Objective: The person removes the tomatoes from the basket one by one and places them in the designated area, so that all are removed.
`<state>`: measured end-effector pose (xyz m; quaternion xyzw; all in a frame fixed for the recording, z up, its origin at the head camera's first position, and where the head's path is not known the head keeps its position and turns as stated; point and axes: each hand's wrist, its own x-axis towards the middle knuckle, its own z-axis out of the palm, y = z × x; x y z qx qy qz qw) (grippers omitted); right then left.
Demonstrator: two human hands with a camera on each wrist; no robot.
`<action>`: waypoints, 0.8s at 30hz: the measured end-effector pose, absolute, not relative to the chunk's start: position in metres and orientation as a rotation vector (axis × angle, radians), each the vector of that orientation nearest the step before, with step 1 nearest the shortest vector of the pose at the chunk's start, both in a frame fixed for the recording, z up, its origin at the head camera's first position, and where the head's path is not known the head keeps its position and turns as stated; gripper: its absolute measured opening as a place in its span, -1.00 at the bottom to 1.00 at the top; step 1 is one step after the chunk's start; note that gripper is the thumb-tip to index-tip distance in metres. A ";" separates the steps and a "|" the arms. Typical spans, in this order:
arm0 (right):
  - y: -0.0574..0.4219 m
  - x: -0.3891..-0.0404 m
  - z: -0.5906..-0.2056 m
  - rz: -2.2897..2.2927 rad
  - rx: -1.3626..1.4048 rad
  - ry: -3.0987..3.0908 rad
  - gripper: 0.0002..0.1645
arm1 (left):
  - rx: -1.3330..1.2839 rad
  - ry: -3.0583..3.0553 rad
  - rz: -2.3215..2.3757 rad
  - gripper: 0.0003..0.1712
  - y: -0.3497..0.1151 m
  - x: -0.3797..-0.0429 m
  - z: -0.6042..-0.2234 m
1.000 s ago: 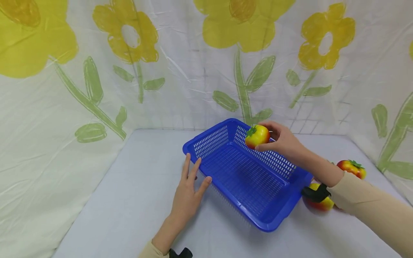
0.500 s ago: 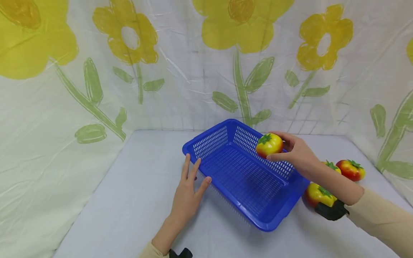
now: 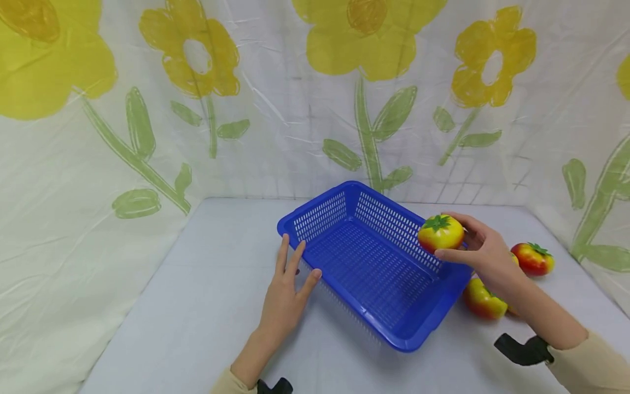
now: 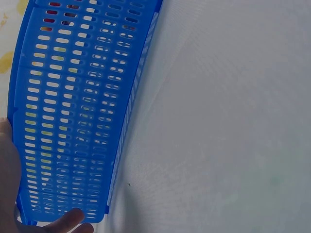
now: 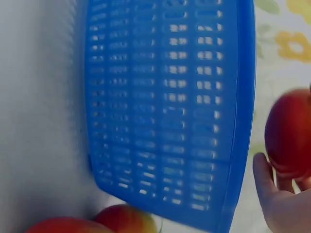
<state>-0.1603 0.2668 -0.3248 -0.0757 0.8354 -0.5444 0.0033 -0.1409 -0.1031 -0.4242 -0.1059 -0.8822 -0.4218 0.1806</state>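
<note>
My right hand (image 3: 487, 251) holds a yellow-and-red tomato (image 3: 440, 232) between thumb and fingers, its green leafy top facing up. The tomato overlaps the right end of the blue basket (image 3: 364, 312) in the head view. In the right wrist view, the tomato (image 5: 291, 133) shows red beyond the basket's slotted wall (image 5: 165, 97), above rim height. My left hand (image 3: 285, 301) has its fingers spread and straight, fingertips at the basket's near-left rim. In the left wrist view, fingertips (image 4: 68, 221) lie against the bottom corner of the slotted wall (image 4: 73, 97).
Several more tomatoes lie on the table right of the basket, including a near one (image 3: 484, 298) and a farther one (image 3: 533, 259). Another is partly hidden behind my right hand. A white table (image 3: 197, 306) lies below, with a flower-printed curtain (image 3: 275, 109) behind it.
My right hand has moved right and toward me with the tomato, from over the basket's far side to its right end. My left hand and the basket stay put.
</note>
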 end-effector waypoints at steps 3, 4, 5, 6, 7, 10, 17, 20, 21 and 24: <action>0.272 -0.152 -0.332 -1.700 -0.258 2.656 -0.08 | -0.296 -2.490 -1.186 -0.23 -0.104 -0.141 -0.425; 0.273 -0.150 -0.336 -1.719 -0.266 2.658 -0.09 | -0.296 -2.491 -1.183 -0.23 -0.104 -0.141 -0.425; 0.274 -0.148 -0.339 -1.744 -0.258 2.657 -0.10 | -0.297 -2.491 -1.181 -0.23 -0.104 -0.141 -0.425; 0.274 -0.146 -0.342 -1.760 -0.258 2.663 -0.11 | -0.298 -2.491 -1.180 -0.24 -0.104 -0.141 -0.425; 0.275 -0.144 -0.345 -1.794 -0.250 2.657 -0.12 | -0.300 -2.491 -1.179 -0.24 -0.104 -0.141 -0.425; 0.281 -0.137 -0.350 -1.930 -0.227 2.610 -0.13 | -0.305 -2.489 -1.175 -0.23 -0.104 -0.141 -0.425; 0.314 -0.125 -0.359 -2.337 -0.264 2.429 -0.16 | -0.304 -2.491 -1.156 -0.23 -0.104 -0.142 -0.425; 0.332 -0.122 -0.367 -2.421 -0.244 2.439 -0.19 | -0.310 -2.491 -1.163 -0.24 -0.104 -0.142 -0.426; 0.337 -0.121 -0.369 -2.439 -0.231 2.452 -0.19 | -0.312 -2.489 -1.165 -0.24 -0.104 -0.142 -0.426; 0.354 -0.121 -0.376 -2.437 -0.159 2.518 -0.17 | -0.314 -2.487 -1.174 -0.24 -0.103 -0.142 -0.426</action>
